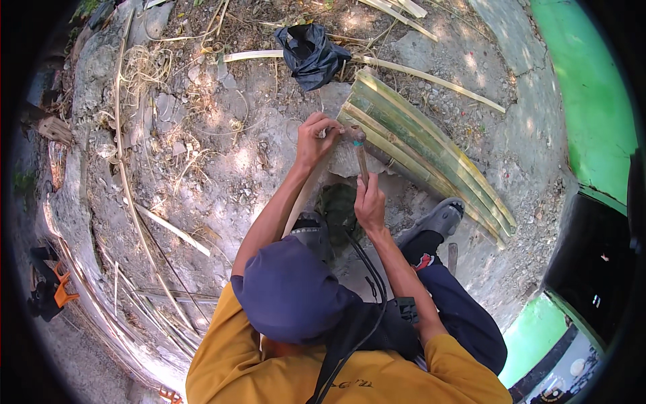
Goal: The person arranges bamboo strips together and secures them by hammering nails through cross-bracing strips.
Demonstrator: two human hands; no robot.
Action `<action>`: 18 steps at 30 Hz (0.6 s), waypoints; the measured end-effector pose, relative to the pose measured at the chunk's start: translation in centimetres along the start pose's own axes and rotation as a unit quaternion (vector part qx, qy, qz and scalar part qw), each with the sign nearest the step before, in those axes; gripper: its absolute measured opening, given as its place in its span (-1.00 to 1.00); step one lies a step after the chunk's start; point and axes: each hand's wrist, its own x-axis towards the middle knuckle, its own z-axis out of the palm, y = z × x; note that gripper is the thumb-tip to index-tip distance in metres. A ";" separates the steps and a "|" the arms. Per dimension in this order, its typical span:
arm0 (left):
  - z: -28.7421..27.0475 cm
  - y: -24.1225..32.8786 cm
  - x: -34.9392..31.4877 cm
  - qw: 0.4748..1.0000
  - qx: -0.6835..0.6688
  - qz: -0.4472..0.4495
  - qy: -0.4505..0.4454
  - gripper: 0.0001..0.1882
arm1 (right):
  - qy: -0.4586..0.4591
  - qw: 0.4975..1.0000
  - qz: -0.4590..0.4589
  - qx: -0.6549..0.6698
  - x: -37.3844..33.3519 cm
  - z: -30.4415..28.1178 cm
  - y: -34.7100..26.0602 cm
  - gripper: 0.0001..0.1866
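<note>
The right hand is closed around the handle of a knife whose blade points away. Just beyond and to the left, the left hand grips a bamboo strip. Split bamboo slats lie right of both hands; a black bag lies farther off.

Counting what's showing – two hands: left hand and right hand. One hammer sitting between them. One stack of split bamboo slats – roughly five or six lying together, exact count not resolvable. One black plastic bag. One grey sandal showing. One orange-and-black tool lying at far left. Loose strips scattering about – too many to count.
</note>
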 end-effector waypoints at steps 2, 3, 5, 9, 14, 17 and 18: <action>0.0 0.0 0.2 1.000 0.004 0.001 -0.002 -0.85 | 0.004 1.000 0.000 0.029 0.1 -0.3 0.1 -0.81; 0.1 0.2 0.4 1.000 0.007 0.002 -0.004 -0.85 | 0.004 1.000 0.001 0.027 0.1 -0.4 0.1 -0.81; 0.1 0.2 0.4 1.000 0.005 0.004 -0.005 -0.86 | -0.002 1.000 -0.005 0.008 0.2 -0.4 0.1 -0.81; -0.3 -0.2 -0.1 1.000 -0.004 0.013 0.013 -0.87 | -0.013 1.000 -0.012 0.007 0.4 -0.4 -1.1 -0.81; 0.2 0.3 0.3 1.000 -0.008 0.009 0.011 -0.87 | -0.013 1.000 -0.001 -0.026 0.7 -0.4 -0.8 -0.80; -0.2 0.1 0.2 1.000 -0.010 0.004 0.005 -0.87 | 0.002 1.000 -0.001 0.026 0.0 -0.6 -1.1 -0.81; -0.2 0.2 0.1 1.000 -0.003 -0.003 -0.003 -0.87 | 0.001 1.000 0.000 0.026 -0.1 -0.7 -1.2 -0.81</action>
